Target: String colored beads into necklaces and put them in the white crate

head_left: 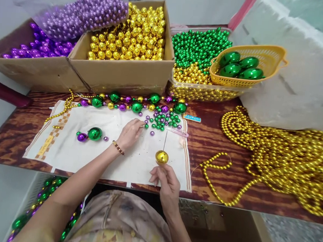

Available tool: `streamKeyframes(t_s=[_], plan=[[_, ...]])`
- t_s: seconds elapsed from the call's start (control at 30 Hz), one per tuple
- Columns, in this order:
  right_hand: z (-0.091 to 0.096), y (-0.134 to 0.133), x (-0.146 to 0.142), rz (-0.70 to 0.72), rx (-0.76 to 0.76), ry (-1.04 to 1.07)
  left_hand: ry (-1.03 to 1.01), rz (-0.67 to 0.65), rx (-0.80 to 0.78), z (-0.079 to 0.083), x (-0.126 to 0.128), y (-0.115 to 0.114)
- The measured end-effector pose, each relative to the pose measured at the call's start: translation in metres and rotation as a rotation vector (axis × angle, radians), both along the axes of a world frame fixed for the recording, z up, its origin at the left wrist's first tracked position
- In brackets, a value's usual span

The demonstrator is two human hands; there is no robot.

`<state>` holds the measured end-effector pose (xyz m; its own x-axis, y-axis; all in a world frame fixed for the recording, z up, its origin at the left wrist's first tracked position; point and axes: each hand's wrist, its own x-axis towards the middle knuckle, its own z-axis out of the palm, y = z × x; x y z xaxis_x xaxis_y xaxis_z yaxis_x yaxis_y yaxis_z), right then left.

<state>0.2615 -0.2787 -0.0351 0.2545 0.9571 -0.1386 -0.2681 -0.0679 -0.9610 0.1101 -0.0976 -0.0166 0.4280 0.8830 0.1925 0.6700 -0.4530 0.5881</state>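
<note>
My right hand (169, 184) is closed at the front of the white cloth (89, 164), fingertips at the underside of a large gold bead (162, 157). A thin needle (165, 140) rises from the top of that bead. Farther forward, my left hand (130, 134) has its fingertips bent together at the edge of a cluster of small green beads (158, 123) and small purple beads (152, 133); whether a bead is between them is hidden. To its left lie a large green bead (94, 133), a purple bead (82, 137) and a small lilac bead (105, 138).
Behind the cloth runs a beaded strand (137, 106). Cardboard boxes of purple beads (43, 49) and gold beads (128, 36) stand at the back. A yellow basket (274, 56) holds large green beads. Gold bead chains (289, 167) are heaped on the right.
</note>
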Motion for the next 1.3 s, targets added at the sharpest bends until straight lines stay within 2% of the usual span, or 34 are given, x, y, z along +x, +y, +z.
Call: streamKeyframes(t_s=[0.1, 0.27, 0.5, 0.67, 1.03, 1.17, 1.3], plan=[[-0.003, 0.000, 0.003, -0.031, -0.025, -0.017, 0.126, -0.025, 0.073, -0.005, 0.008, 0.010], [-0.005, 0.006, 0.006, -0.109, -0.062, 0.004, 0.279, -0.114, 0.127, -0.008, 0.014, 0.011], [-0.006, 0.009, 0.008, -0.031, -0.090, 0.048, 0.295, -0.083, 0.114, -0.014, 0.015, 0.012], [-0.004, 0.011, 0.007, -0.054, -0.150, 0.068, 0.339, -0.090, 0.111, -0.012, 0.015, 0.011], [-0.003, 0.017, 0.014, -0.107, -0.126, -0.002, 0.457, -0.078, 0.140, -0.006, 0.020, 0.009], [-0.006, 0.017, 0.013, -0.119, -0.127, 0.009, 0.336, -0.080, 0.115, -0.008, 0.019, 0.012], [-0.008, 0.015, 0.013, -0.123, -0.135, 0.028, -0.037, -0.027, -0.020, -0.009, 0.014, 0.014]])
